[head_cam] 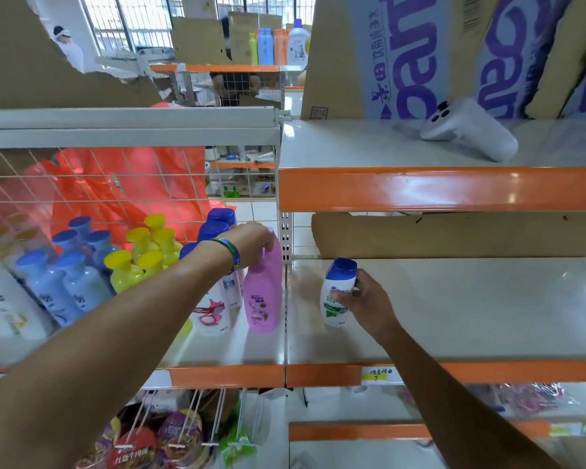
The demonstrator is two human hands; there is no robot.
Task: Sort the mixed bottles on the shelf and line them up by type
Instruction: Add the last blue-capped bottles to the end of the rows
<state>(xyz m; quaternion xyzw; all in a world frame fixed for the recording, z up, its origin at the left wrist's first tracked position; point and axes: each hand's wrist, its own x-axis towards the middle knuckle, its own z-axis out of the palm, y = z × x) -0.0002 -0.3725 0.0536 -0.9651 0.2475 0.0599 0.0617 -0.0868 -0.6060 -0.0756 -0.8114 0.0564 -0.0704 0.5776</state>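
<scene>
On the left of the shelf stand the blue-capped bottles, then the yellow bottles. My left grip reaches past them, fingers curled over the top of the pink bottle at the end of that section. Right of the divider, my right grip grasps the white bottle, nearly upright; I cannot tell if its base touches the shelf.
</scene>
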